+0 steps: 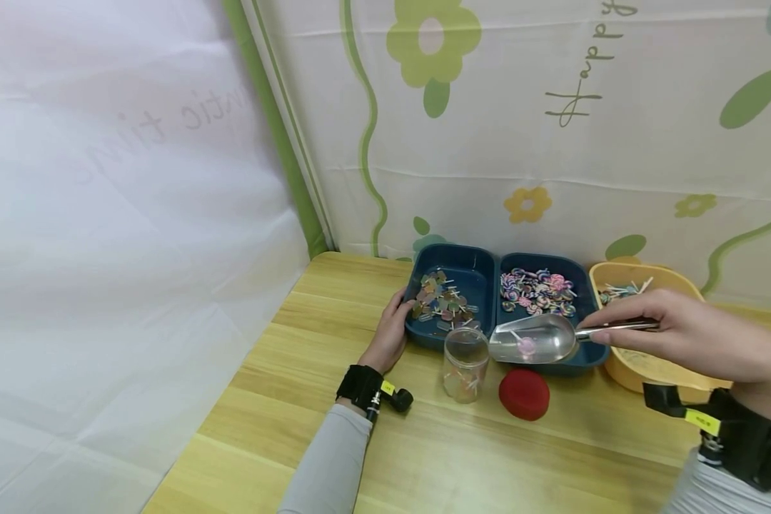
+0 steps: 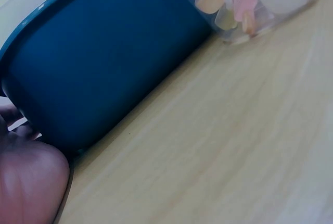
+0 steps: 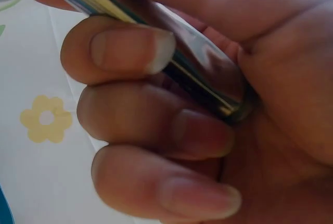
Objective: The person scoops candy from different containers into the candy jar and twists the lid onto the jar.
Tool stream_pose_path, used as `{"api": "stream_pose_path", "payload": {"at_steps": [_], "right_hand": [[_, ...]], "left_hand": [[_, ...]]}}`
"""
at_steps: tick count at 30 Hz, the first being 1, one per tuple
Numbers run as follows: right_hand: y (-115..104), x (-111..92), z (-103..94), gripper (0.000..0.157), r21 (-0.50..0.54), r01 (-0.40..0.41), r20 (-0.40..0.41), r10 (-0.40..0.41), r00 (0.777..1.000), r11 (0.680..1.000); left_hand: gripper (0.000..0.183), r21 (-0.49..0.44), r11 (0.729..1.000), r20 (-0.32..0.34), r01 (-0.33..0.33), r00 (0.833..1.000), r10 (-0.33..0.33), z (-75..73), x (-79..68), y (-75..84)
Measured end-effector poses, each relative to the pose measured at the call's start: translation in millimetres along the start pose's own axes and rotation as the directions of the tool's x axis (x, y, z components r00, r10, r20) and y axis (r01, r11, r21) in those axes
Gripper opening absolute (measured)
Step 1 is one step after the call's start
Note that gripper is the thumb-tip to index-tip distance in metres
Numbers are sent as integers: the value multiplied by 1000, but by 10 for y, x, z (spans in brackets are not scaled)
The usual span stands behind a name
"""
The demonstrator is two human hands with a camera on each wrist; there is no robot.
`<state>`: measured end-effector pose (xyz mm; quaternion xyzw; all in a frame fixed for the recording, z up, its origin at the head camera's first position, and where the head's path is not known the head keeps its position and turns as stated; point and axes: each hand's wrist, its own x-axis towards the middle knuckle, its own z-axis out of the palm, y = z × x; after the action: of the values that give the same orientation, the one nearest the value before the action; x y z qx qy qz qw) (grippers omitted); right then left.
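Note:
My right hand [image 1: 687, 332] grips the shiny handle of a metal scoop [image 1: 555, 350]; in the right wrist view the fingers curl round the handle [image 3: 208, 73]. A small pink lollipop piece [image 1: 526, 347] lies in the scoop, whose front lip is right beside the rim of a clear jar [image 1: 465, 368]. Several small candy-like pieces [image 2: 242, 5] show at the jar's bottom. My left hand [image 1: 388, 332] holds the left end of a two-compartment blue tray [image 2: 109, 57], thumb at its rim. Its left compartment has muted-coloured pieces [image 1: 440, 296], the right one swirled lollipop pieces [image 1: 536, 289].
A round red lid [image 1: 524, 394] lies on the wooden table [image 1: 462, 464] in front of the tray. To the right stands a yellow tray [image 1: 674, 278] with small stick-like pieces, partly hidden by my right hand. A flower-printed curtain [image 1: 462, 150] hangs behind.

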<state>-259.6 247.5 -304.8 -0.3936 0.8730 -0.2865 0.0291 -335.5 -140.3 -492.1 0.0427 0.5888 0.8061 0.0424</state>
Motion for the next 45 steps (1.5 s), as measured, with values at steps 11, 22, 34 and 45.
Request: {"api": "stream_pose_path", "payload": {"at_steps": [11,22,34,45], "right_hand": [[11,28,0,32,-11,-58,-8,58,998,998],[18,206,60,20,-139,-152,-106,138,985,979],[19,841,488,19,-206,-232,-45,228,973,951],[75,1267,1123,20,-142,-238,-17,238,971,961]], "left_hand": [[48,-6,1000,-12,1,1000,-2,-16,-7,-7],[49,-5,1000,-7,8,1000,-8,-46,1,-8],[49,-5,1000,-15,14,1000,-14,-24,-25,24],[49,7,1000,-14,31,999,-30,6,-24,10]]}}
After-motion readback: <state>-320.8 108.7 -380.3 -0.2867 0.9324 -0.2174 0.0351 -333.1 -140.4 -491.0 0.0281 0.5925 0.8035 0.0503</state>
